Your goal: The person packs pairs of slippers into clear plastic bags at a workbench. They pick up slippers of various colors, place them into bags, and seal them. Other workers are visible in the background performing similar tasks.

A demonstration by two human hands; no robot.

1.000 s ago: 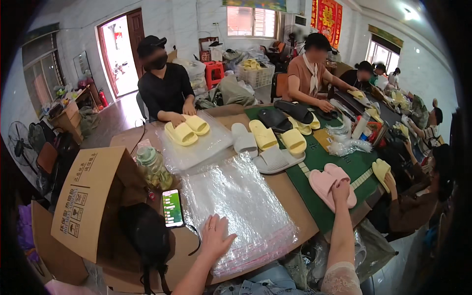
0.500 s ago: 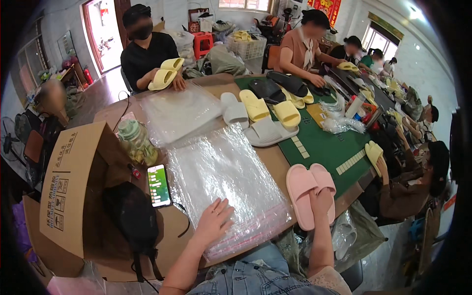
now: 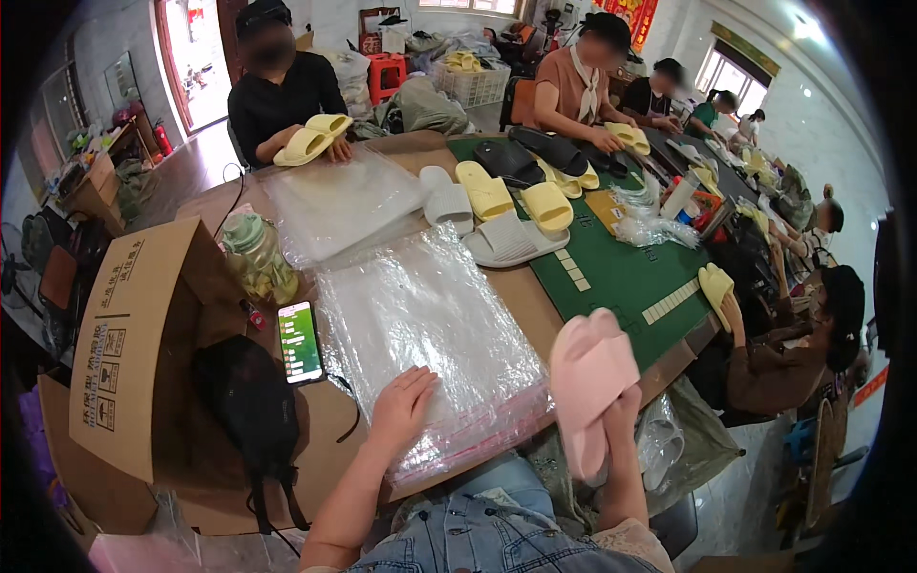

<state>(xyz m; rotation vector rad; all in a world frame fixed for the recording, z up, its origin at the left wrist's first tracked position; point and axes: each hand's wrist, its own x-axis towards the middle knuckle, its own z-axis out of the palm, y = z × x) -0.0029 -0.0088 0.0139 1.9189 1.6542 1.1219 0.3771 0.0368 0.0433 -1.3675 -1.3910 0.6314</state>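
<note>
A pair of pink slippers [image 3: 592,372] is in my right hand [image 3: 624,413], held together and tilted just past the table's near right edge. The fingers grip them partly out of sight behind the soles. My left hand [image 3: 405,399] lies flat, palm down, on the near left part of a stack of clear plastic bags [image 3: 425,296] with pink-striped ends. Its fingers are stretched out and hold nothing. Beyond the stack stand a grey slipper [image 3: 516,241] and several yellow slippers [image 3: 485,191]. A lit phone [image 3: 301,342] lies left of the stack.
A cardboard box [image 3: 129,358] stands at the left, with a black bag [image 3: 246,396] beside it. A jar [image 3: 258,253] is behind the phone. More clear bags [image 3: 334,205] lie farther back. A green mat [image 3: 611,296] covers the right side. Co-workers sit around, some holding yellow slippers.
My right hand has turned the pink slippers so one now largely covers the other. My left hand has drawn slightly nearer on the bags, its fingers closer together.
</note>
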